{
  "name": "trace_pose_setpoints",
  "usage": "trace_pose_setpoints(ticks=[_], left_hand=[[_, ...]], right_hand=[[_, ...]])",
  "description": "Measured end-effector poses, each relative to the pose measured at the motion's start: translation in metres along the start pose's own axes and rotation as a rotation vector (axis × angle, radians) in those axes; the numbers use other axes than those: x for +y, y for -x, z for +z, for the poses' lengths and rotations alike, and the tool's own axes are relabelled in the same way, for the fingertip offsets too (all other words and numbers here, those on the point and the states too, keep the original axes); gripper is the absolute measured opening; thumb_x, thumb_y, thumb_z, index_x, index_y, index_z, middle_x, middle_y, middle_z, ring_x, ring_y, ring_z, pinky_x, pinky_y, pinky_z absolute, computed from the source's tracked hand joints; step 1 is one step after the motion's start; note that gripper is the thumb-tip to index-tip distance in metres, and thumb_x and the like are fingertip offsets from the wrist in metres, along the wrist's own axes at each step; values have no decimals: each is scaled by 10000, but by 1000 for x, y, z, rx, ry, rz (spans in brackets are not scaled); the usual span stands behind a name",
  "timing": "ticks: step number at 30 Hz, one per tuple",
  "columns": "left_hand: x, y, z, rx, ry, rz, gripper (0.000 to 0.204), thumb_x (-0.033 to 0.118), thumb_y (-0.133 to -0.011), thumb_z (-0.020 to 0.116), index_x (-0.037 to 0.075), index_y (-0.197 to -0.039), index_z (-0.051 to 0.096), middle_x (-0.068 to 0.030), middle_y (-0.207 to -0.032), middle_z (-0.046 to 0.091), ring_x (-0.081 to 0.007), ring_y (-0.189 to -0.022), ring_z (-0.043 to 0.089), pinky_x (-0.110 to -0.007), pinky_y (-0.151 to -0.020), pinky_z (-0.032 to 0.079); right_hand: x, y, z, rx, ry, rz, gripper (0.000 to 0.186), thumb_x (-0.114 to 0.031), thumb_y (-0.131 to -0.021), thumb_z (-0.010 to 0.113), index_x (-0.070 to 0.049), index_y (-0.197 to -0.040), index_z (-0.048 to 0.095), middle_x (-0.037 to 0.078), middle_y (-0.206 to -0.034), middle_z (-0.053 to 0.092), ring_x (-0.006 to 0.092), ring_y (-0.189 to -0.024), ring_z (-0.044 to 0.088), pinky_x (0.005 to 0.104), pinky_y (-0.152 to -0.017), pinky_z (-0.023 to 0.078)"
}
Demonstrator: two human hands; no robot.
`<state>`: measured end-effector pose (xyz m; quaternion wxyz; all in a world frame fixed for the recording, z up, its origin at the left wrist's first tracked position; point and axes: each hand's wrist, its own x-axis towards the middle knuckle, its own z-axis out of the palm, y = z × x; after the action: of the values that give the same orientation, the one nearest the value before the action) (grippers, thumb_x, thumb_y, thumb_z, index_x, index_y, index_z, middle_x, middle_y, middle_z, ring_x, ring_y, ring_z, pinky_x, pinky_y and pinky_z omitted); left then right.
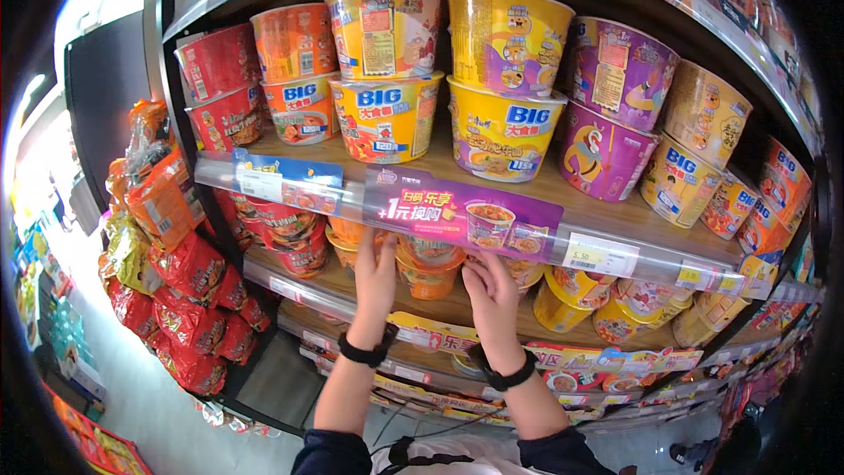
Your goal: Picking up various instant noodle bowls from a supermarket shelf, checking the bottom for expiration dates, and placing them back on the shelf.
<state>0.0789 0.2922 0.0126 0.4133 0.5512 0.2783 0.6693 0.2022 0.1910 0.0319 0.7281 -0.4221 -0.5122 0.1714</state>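
Beneath a purple promotional strip point(462, 215) on the shelf edge, my left hand point(380, 273) reaches up with fingers extended, tips partly hidden, beside orange noodle cups point(347, 246). My right hand point(492, 286) is raised under the same strip, fingers loosely bent and open. Between my hands sits an orange noodle tub point(426, 273), its top partly covered by the strip; whether my fingertips press on it, I cannot tell. To the right are yellow tubs point(563, 303), and to the left red ones point(294, 242).
Stacked noodle tubs in red, orange, yellow and purple point(615, 149) fill the shelf above. A pile of red noodle packets point(189, 325) hangs at the left beside a pale floor point(114, 405). Lower shelves point(580, 383) continue below. A person's dark leg and shoe point(686, 453) appear at the lower right.
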Motion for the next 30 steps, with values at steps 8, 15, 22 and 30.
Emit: trace_pose_setpoints(ticks=[8,15,22,30], left_hand=[[-8,-39,5,-271,149,-212,433,279,-911,373,-46,-1194,415,-106,-1189,466,-189,-1113,401,-279,-941,282],[20,-34,-5,-322,322,-392,458,426,-874,409,95,-1190,416,-36,-1196,459,-148,-1100,413,-341,-902,305],[50,21,-38,-264,454,-434,336,246,-869,435,76,-1158,466,-19,-1127,528,-135,-1022,484,-325,-873,339],[53,71,-83,-339,564,-665,439,31,-808,469,-79,-1222,373,-104,-1205,474,-155,-1099,447,-283,-951,303]], right_hand=[[18,-25,10,-23,459,-26,237,-108,-802,571,30,-981,497,90,-850,580,128,-726,573,265,-653,440],[8,-12,31,-34,97,73,371,-78,-803,564,-7,-1130,403,74,-979,530,124,-817,564,260,-734,436],[-25,34,33,2,262,-43,630,-60,-796,540,-4,-1322,198,146,-1242,399,130,-841,559,245,-740,446],[-26,87,16,23,554,-284,615,-129,-727,570,59,-1256,318,211,-1192,461,255,-919,574,307,-757,459]])
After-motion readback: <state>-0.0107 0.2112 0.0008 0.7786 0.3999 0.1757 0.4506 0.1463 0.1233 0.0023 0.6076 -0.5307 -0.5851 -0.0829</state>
